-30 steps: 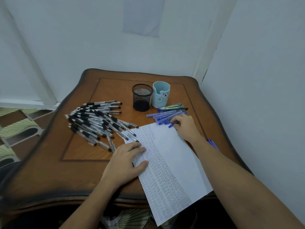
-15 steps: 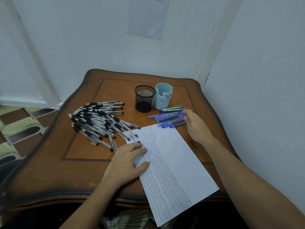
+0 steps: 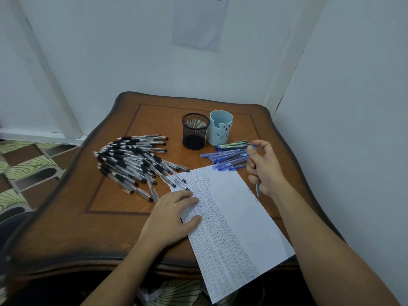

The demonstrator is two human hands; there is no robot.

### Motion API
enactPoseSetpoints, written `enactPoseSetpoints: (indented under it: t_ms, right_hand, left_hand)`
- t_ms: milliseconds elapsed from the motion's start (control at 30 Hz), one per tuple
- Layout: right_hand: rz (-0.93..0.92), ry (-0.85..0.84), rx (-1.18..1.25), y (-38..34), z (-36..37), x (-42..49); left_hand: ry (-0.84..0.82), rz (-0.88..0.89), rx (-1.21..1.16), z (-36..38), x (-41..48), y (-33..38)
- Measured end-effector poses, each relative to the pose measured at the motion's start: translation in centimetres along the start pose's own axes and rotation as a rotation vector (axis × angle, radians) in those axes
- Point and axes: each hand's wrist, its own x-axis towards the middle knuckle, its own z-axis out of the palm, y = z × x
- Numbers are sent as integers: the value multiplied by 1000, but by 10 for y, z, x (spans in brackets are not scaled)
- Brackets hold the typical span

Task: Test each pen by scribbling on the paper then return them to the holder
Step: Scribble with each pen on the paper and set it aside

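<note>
Scanning from the left of the paper [image 3: 240, 208]: black pens [image 3: 136, 164] lie heaped beside its far-left corner, the left hand [image 3: 174, 219] presses flat on its left edge, and the mesh holder [image 3: 195, 131] and blue cup [image 3: 220, 128] stand beyond it. Past the blue pile [image 3: 227, 156], the right hand [image 3: 265, 168] grips one blue pen [image 3: 257, 190], so a test looks due: tip down onto the blank right strip. The paper's near corner overhangs the table [image 3: 66, 217] and a wall crowds the right.

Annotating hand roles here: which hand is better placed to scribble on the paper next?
Right. The right hand grips a blue pen just beside the blank right part of the paper. The left hand lies flat on the paper, steadying it.
</note>
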Motion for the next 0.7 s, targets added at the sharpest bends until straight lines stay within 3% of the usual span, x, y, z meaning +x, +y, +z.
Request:
enactPoseSetpoints:
  t_ms: [400, 567, 700]
  right_hand:
    - [94, -41, 351, 14, 16, 0]
    - [78, -137, 36, 37, 24, -1]
    - [-46, -202, -18, 53, 33, 2]
  left_hand:
    - [17, 12, -5, -1, 0, 1]
    - [23, 14, -11, 0, 0, 0]
    - [28, 19, -16, 0, 0, 0]
